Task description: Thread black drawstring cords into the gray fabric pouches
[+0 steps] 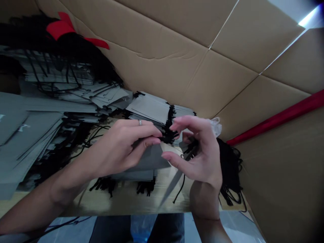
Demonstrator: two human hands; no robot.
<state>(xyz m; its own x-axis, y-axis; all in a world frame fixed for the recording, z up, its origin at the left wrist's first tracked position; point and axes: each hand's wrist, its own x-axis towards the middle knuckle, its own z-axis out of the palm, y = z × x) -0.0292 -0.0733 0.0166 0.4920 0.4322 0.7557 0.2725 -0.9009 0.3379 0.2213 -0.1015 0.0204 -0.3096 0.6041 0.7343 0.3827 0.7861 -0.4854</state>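
Pinching grey card (154, 160), left hand (118, 148)

We see a glossy tan desk (118, 202) set against cardboard walls. On it, a low grey stack (136, 175) with black cord ends lies at the middle, and taller grey stacks (27, 141) fan out at the left. Another stack (152, 108) sits behind, and a heap of loose black cords (231, 165) lies at the right.
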